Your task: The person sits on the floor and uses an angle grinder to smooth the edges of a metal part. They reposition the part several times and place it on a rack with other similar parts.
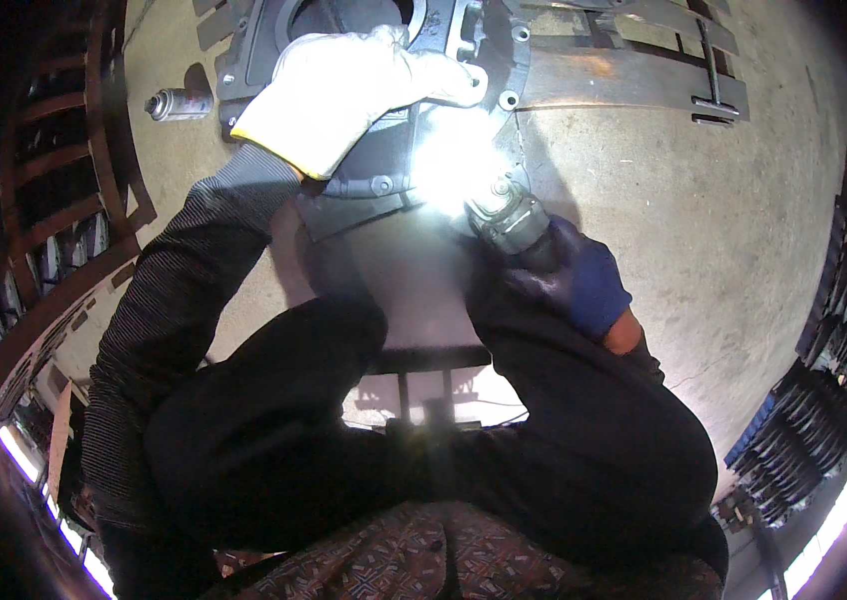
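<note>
A large grey metal casting [369, 185] with a round opening and bolt holes lies in front of my knees. My left hand [339, 95], in a white glove with yellow trim, rests on top of it, its thumb side stretched toward the right edge. In a dark blue glove, my right hand [584, 275] is closed around a dark, rounded handheld tool [514, 220]. The tool's front end points at the casting's near right edge. White glare hides that end, so its exact kind and any contact cannot be made out.
On the floor left of the casting lies a spray can [182, 104]. Wooden planks [614, 78] and a T-shaped metal bar [712, 75] are at the far right. A brown metal rack [54, 165] stands left; stacked dark parts [794, 440] line the right side.
</note>
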Available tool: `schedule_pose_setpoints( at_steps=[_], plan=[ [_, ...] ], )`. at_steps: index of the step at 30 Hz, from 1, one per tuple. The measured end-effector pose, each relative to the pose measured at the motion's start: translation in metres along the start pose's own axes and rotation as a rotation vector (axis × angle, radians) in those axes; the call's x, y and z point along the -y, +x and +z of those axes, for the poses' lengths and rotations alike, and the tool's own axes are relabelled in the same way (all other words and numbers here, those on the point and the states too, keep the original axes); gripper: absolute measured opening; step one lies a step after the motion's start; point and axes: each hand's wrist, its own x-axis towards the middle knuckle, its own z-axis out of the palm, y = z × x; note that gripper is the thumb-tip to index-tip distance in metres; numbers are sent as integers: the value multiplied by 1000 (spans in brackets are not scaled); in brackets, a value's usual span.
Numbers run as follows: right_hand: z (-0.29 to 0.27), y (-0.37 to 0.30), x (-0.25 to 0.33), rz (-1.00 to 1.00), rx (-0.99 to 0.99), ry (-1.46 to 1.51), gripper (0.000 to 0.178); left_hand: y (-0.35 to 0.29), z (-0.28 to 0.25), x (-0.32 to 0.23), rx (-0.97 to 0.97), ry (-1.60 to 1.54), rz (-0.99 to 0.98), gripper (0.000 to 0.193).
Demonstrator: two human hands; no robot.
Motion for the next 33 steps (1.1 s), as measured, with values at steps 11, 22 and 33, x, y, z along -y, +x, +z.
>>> schedule_pose_setpoints(
  at_steps=[11,22,33],
  plan=[
    [2,12,13,-7,-34,14,82,2,-1,0,18,133,25,37],
    [10,15,7,23,-30,-3,84,3,-3,-1,-46,87,31,36],
    [-3,6,10,80,17,89,79,3,11,0,-24,122,-77,47]
  ],
)
